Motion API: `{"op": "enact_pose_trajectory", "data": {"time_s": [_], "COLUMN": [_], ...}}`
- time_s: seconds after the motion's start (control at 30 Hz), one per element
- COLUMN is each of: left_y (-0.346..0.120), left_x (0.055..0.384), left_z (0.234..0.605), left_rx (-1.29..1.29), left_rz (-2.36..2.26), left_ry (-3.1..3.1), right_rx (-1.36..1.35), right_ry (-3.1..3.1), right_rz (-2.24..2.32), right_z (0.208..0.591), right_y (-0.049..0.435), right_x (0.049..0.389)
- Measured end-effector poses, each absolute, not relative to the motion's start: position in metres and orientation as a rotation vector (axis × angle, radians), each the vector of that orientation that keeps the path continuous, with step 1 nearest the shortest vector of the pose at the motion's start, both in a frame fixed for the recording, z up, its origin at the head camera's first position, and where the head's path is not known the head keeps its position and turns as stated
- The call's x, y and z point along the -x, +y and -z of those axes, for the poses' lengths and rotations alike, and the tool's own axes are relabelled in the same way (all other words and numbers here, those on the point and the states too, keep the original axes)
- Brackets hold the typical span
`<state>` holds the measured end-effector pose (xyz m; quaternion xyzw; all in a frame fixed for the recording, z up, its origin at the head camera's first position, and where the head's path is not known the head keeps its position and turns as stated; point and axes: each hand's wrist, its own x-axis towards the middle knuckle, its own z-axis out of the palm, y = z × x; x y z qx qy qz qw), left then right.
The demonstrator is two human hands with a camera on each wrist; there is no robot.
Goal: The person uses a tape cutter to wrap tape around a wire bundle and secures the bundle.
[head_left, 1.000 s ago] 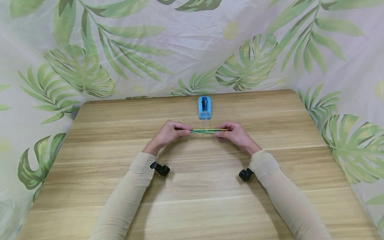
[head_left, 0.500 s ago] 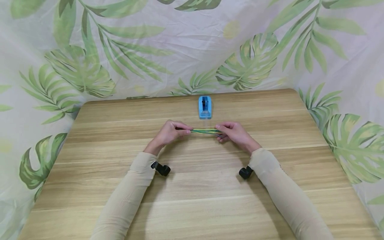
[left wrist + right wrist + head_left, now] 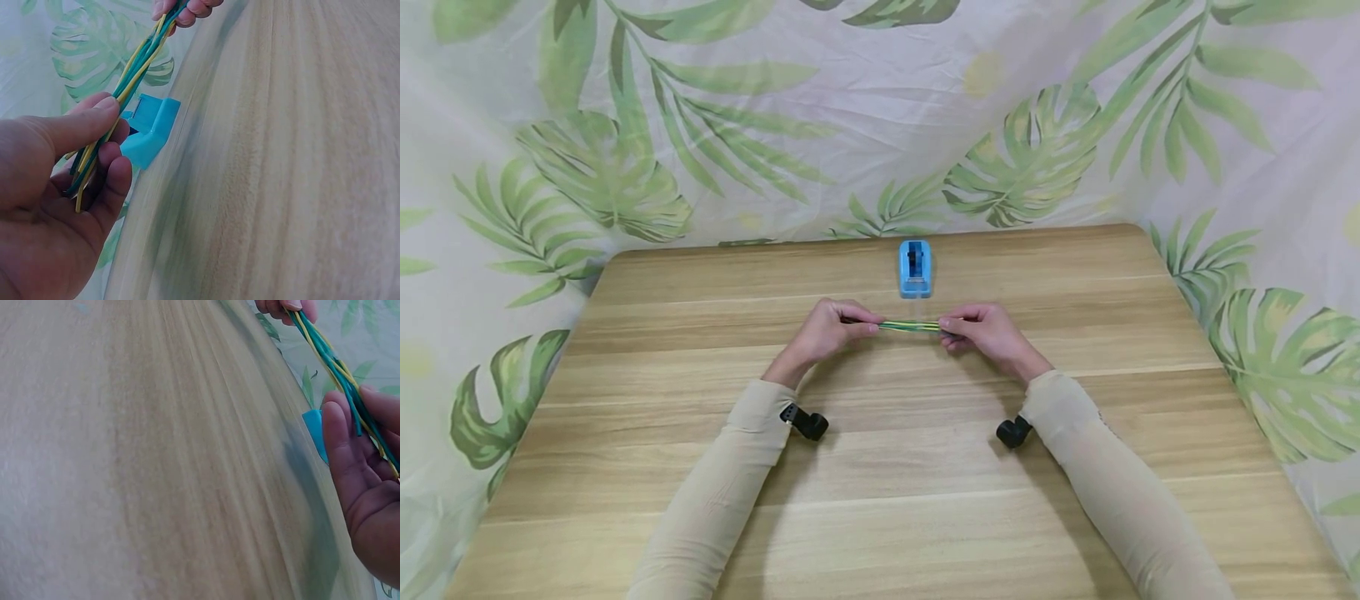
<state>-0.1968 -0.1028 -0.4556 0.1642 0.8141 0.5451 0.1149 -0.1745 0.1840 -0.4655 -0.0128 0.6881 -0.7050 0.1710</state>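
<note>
While fingers (image 3: 117, 178) pinch wires (image 3: 910, 327) | blue dispenser (image 3: 915, 271) beyond | tape strip (image 3: 917, 309) between

Head view: high, from 6 o'clock, facing 12 and down over table (image 3: 880, 517). Wrist views: low, close; left hand (image 3: 59, 197) at 9 o'clock in one, right hand (image 3: 364, 487) at 3 in other; both share wire bundle (image 3: 140, 67), blue dispenser (image 3: 161, 125)
</note>
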Motion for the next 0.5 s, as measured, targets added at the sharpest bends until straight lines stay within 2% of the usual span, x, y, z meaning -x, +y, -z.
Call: {"op": "enact_pose_trajectory", "data": {"time_s": [0.3,0.5], "left_y": [-0.1029,-0.1019], "left_x": [0.1955,0.1979], "left_z": [0.4533,0.4508], "left_rx": [-0.528,-0.412], "left_rz": [-1.589,-1.545], "left_ry": [2.358,2.321], "right_rx": [0.045,0.079], "right_ry": [2.055,2.114], "right_rz": [1.977,1.95], "right_z": [0.4639,0.4625], "right_y": [0.1825,0.1826], "right_x": [0.1739,0.1734]}}
